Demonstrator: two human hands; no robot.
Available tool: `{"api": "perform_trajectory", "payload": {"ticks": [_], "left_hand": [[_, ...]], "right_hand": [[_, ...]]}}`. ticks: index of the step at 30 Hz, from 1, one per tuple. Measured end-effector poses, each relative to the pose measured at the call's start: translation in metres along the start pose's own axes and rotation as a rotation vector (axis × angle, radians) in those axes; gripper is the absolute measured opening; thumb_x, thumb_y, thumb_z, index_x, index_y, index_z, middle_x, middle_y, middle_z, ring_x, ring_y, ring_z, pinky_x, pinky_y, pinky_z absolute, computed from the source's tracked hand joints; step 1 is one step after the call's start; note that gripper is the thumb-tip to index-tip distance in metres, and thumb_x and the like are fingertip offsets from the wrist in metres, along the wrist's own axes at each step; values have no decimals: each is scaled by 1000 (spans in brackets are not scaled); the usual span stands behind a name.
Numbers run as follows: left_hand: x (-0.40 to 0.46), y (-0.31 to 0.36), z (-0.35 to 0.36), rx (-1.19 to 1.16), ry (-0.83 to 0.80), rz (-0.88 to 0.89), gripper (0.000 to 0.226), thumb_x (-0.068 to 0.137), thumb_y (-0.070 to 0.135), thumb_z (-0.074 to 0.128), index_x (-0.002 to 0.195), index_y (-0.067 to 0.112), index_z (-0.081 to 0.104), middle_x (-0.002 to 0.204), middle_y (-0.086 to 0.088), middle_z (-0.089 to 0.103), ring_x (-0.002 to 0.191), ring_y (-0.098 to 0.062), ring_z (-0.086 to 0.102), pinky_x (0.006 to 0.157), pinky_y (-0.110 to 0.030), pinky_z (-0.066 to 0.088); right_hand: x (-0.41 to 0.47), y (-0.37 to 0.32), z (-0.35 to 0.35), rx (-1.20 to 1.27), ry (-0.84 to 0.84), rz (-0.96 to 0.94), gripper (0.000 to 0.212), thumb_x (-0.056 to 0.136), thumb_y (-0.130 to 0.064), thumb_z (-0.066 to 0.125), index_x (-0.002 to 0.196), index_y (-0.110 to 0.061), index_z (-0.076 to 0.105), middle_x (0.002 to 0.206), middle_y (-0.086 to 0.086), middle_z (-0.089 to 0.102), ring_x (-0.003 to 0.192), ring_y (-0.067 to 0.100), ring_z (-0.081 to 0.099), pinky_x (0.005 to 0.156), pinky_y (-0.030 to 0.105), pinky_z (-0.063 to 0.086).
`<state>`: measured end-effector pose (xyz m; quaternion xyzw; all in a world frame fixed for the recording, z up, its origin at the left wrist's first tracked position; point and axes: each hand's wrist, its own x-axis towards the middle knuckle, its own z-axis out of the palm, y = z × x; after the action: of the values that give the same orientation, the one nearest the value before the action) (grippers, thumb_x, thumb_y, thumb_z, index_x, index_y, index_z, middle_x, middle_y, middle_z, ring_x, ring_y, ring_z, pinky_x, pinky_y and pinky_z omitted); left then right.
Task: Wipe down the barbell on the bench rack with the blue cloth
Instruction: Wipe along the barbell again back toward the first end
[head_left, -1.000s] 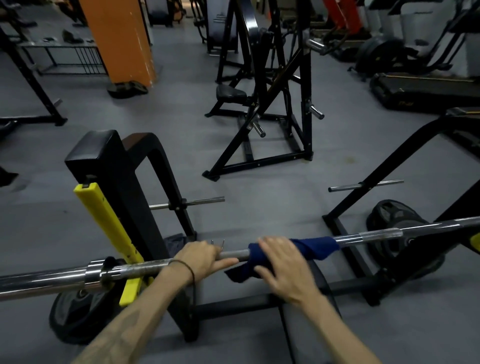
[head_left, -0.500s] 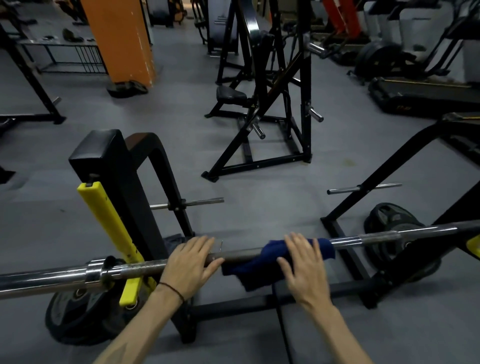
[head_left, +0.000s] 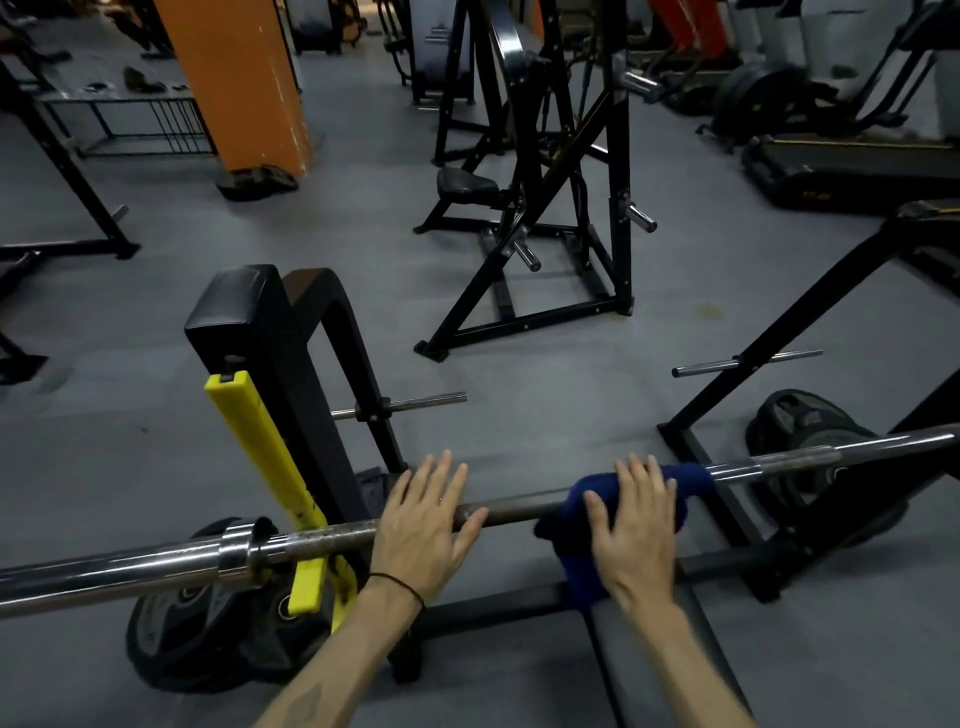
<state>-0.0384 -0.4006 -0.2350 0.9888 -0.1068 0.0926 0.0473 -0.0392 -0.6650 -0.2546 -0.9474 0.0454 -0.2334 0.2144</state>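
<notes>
Two bare hands on one barbell (head_left: 311, 540), seen from above.

Barbell: chrome, long, running from lower left to upper right across the frame; resting on the bench rack (head_left: 270, 364), against the yellow guard (head_left: 260, 457) of the left upright.

Left hand (head_left: 423, 525): flat on top of the bar, just right of the yellow guard; fingers straight and slightly spread, thumb laid along the shaft. Black band (head_left: 397, 584) around the wrist.

Right hand (head_left: 636, 535): flat, fingers straight and spread, pressing down on the blue cloth (head_left: 691, 486).

Blue cloth: draped over the bar at mid-shaft, directly under the right palm; far edge showing beyond the fingertips, one end showing to the right of the hand, a fold hanging below the bar beside the thumb. Well apart from the left hand, bare shaft between.

Bench pad (head_left: 665, 670): dark, below the right forearm.

Weight plates: one (head_left: 176, 639) on the floor by the left upright, one (head_left: 810, 431) behind the bar at right.

Floor (head_left: 545, 395): grey.
</notes>
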Motion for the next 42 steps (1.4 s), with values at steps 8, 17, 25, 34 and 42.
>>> {"api": "perform_trajectory", "payload": {"ticks": [8,17,25,34,42], "left_hand": [[-2,-10,4,-18,37,97,65,101,61,30,145,18,52,154,-6,45,141,-24,43,111,-42,39],[-6,-7,6,-9,182,141,64,100,62,35,132,14,63,140,-7,59,131,-23,54,109,-37,36],[-5,-9,11,-30,328,246,51,95,58,55,121,16,67,119,-3,67,109,-22,63,95,-36,47],[9,-3,7,48,212,163,73,92,81,17,76,25,61,59,8,53,45,-10,51,43,-24,40],[63,-15,-32,-558,-854,-74,70,78,89,39,76,23,63,66,4,61,55,-10,56,60,-25,47]], "right_hand": [[-16,-25,3,-93,-194,-435,65,109,-57,31,153,-12,49,159,8,45,149,26,40,129,41,13],[-35,-65,23,96,-78,-92,78,107,-63,29,149,-1,49,159,13,44,156,29,26,130,43,6],[9,34,-14,-57,-3,-174,71,108,-57,29,144,-1,56,151,16,53,146,31,42,127,52,16],[-19,-23,13,-11,-156,-433,68,108,-59,33,154,-11,45,158,8,46,151,24,36,128,43,15],[9,4,2,5,52,48,78,105,-65,28,126,1,64,132,20,63,141,37,45,127,53,14]]}}
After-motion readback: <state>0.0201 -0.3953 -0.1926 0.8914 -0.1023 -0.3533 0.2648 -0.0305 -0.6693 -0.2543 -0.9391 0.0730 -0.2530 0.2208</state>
